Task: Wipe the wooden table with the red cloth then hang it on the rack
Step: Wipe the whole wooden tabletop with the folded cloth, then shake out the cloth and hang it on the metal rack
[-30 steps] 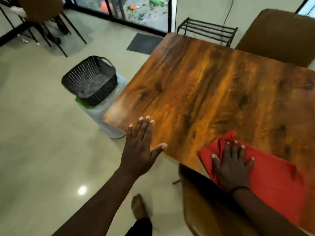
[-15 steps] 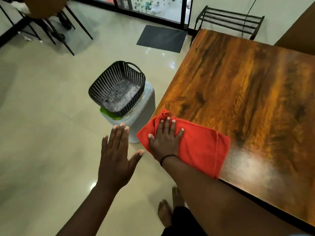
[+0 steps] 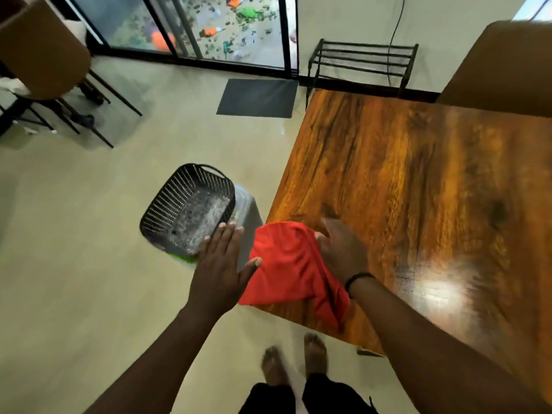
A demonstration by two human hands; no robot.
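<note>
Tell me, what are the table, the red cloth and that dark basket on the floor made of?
Table: wood or wood-look top, visible grain, glossy glare.
Red cloth: soft fabric; it folds and drapes over the edge.
Basket: probably black plastic, with a perforated wall.

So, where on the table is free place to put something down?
The wooden table is bare almost everywhere: the whole stretch from the right hand to the far edge by the rack. Only the near left corner is crowded, where the red cloth and the open left hand meet.
</note>
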